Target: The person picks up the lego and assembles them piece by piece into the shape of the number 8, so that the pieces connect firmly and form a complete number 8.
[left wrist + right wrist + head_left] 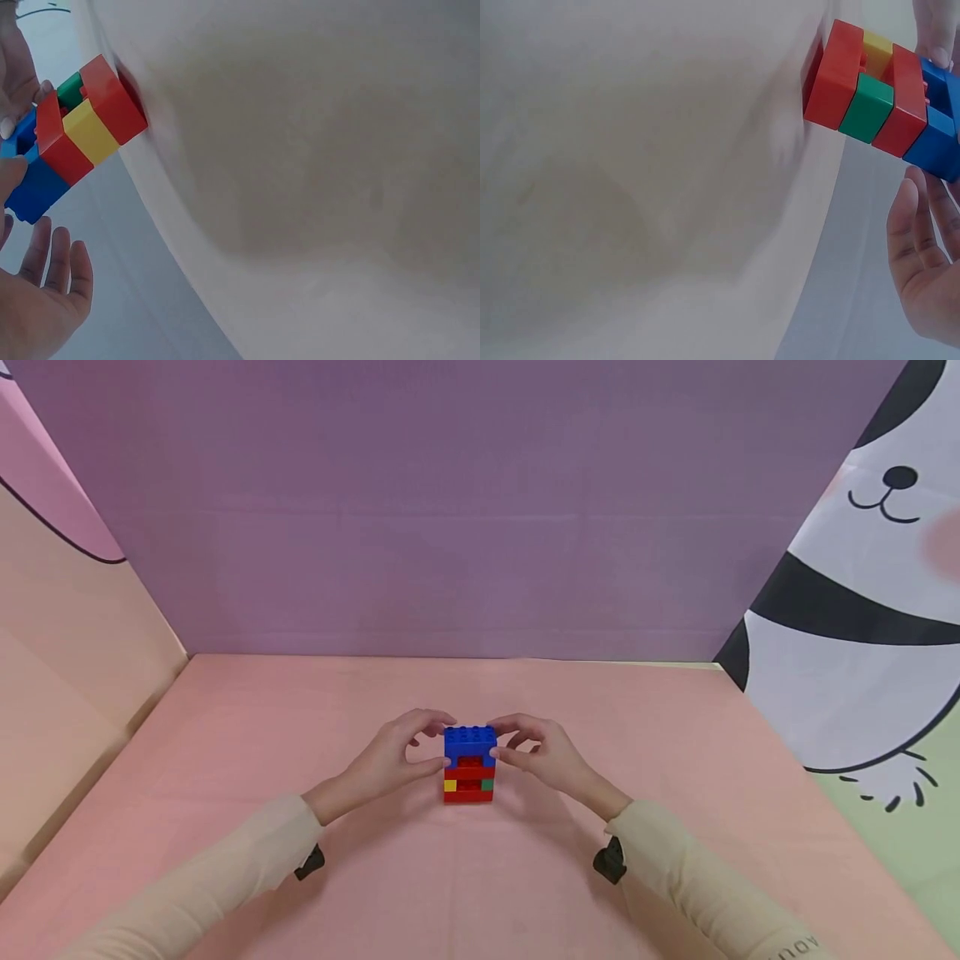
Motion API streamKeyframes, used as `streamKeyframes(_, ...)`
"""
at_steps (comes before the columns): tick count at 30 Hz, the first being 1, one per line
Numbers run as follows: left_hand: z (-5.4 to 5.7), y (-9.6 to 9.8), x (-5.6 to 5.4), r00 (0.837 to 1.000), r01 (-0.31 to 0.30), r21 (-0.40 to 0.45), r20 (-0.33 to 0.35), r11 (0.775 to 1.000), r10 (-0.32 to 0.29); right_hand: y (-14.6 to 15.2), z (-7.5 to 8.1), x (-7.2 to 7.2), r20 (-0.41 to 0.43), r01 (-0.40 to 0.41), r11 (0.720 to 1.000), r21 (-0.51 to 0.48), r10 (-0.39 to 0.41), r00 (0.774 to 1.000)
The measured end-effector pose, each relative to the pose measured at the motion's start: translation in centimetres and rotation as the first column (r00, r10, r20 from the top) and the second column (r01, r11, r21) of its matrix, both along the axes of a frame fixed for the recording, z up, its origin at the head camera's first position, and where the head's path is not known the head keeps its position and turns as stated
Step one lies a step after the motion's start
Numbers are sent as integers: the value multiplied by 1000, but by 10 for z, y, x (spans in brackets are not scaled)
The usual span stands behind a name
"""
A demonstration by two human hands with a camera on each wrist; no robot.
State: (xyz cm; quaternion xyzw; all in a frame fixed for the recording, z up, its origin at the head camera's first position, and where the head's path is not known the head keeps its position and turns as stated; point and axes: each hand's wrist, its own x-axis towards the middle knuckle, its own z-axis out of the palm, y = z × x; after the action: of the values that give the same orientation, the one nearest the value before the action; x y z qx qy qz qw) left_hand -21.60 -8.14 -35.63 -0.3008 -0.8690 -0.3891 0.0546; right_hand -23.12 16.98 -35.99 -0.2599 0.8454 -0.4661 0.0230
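Observation:
A tower of toy building bricks stands upright on the pink surface, centred in the head view. Its base is a red brick (468,797). Above that sit a small yellow brick (90,131) at the left end and a small green brick (867,107) at the right, with a gap between them. A second red brick (900,105) follows, then blue pieces topped by a studded blue brick (471,737). My left hand (393,750) pinches the blue part at its left end, thumb in front. From the right end, my right hand (546,752) pinches it likewise.
The pink tabletop (360,885) spreads around the tower. Behind it rises a purple wall (450,527); a panda picture (847,610) covers the right side and a beige panel (67,635) the left.

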Motion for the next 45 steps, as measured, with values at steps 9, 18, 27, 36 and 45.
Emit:
streamKeyframes(9, -4, 0, -4, 1000, 11, 11, -18, 1000, -11, -4, 4, -3, 34, 3, 1000, -5, -2, 999)
streamKeyframes(18, -5, 0, -9, 1000, 0, 9, 3, 1000, 0, -5, 1, -7, -2, 25, 999, 20, -25, 1000)
streamKeyframes(27, -4, 1, -14, 999, -18, -17, 47, 1000, 19, 0, -8, -4, -55, 9, 999, 49, -6, 998)
streamKeyframes(36, -4, -2, -25, 998, -17, -38, 67, 999, 19, -3, -18, -1, -40, -48, 998, 51, 50, 998)
streamKeyframes(45, -5, -3, -35, 997, 1, -56, 77, 998, 3, -8, -22, -1, -14, -46, 997, 55, 47, 999)
